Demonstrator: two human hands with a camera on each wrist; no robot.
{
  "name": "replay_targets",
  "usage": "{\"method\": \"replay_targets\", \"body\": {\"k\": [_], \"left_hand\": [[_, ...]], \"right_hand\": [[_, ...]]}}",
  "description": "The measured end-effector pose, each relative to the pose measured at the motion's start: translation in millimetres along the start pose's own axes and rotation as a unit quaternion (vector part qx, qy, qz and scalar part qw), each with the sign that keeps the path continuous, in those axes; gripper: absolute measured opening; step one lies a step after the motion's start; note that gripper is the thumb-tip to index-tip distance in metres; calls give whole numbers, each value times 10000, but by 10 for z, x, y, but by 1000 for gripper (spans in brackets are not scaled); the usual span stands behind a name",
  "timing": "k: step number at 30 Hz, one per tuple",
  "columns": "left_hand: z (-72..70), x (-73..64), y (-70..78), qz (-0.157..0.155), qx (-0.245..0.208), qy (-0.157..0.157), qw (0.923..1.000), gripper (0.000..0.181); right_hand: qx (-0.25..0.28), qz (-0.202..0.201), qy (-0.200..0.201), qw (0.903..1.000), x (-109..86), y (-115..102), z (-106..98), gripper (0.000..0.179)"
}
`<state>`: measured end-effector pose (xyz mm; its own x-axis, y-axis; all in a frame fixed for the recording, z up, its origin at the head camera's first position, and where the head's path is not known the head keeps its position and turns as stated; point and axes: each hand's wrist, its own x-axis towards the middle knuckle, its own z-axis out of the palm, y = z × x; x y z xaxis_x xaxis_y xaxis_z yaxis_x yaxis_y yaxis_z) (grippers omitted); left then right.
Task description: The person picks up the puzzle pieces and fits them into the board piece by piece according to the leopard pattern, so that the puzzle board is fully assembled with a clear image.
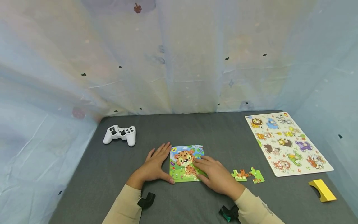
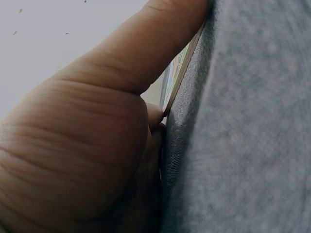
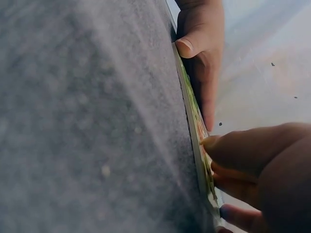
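A square leopard jigsaw puzzle (image 1: 183,179) lies flat on the grey table. My left hand (image 1: 155,166) is spread along its left edge, with the thumb at the lower left corner and the fingertips by the upper left. On the right half of the picture, my right hand (image 1: 216,174) rests its thumb and fingertips on the surface and covers part of it. The right wrist view shows those fingertips (image 3: 210,141) touching the puzzle's top. Two loose jigsaw pieces, one with orange paws (image 1: 240,175) and one mostly green (image 1: 257,175), lie right of that hand.
A white game controller (image 1: 120,133) sits at the back left of the table. At the right lies a wooden animal board (image 1: 289,143), with a yellow arched block (image 1: 324,191) in front of it. A pale curtain (image 1: 190,62) hangs behind the table.
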<state>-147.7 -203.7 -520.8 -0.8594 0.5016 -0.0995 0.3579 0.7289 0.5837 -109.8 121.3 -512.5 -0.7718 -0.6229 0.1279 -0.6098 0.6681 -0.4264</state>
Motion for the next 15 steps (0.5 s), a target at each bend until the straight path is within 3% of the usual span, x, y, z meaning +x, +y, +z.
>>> {"method": "replay_targets", "body": {"k": [8, 15], "left_hand": [[-6, -2, 14, 4, -55, -33, 10000, 150], [3, 0, -1, -31, -17, -14, 10000, 151]], "right_hand": [[965, 74, 297, 9949, -98, 55, -34, 60], [1979, 259, 778, 9768, -248, 168, -160, 58]]}}
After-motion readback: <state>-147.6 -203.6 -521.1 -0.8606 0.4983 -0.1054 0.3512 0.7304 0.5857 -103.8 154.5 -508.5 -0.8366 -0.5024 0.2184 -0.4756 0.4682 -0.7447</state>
